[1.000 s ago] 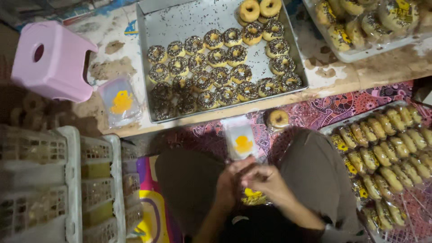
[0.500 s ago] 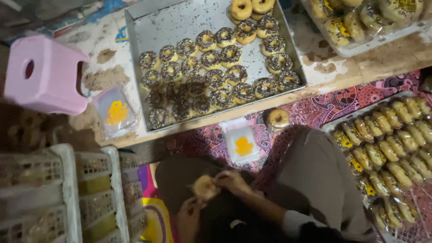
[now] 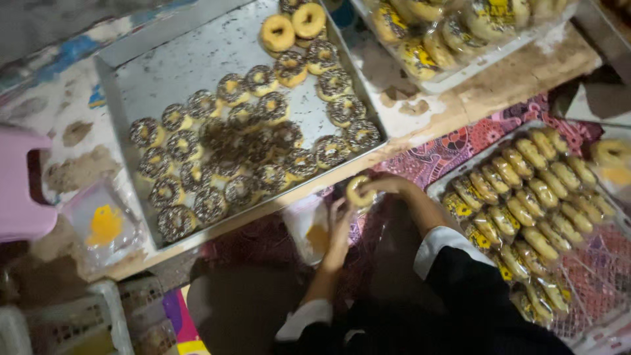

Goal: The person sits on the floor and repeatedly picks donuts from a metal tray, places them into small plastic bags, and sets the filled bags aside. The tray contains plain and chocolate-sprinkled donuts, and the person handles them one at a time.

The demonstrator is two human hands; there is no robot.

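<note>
My right hand (image 3: 388, 186) holds a plain ring donut (image 3: 359, 191) just below the table edge. My left hand (image 3: 340, 223) is raised beside it, fingers touching the donut's lower left side, above a clear plastic bag with a yellow print (image 3: 313, 230). Behind the hands a large metal tray (image 3: 164, 72) holds several donuts with chocolate sprinkles (image 3: 236, 151) and two plain glazed ones (image 3: 292, 26) at its far end.
A flat basket of bagged donuts (image 3: 532, 210) lies at my right on a patterned cloth (image 3: 460, 141). Another tray of bagged donuts (image 3: 453, 33) stands at the back right. A pink stool (image 3: 20, 190), an empty printed bag (image 3: 102, 227) and white crates (image 3: 72, 322) are at left.
Both hands rose from my lap toward the table edge with the donut. The view shifted, so the tray now sits closer and the stool is at the frame's left edge.
</note>
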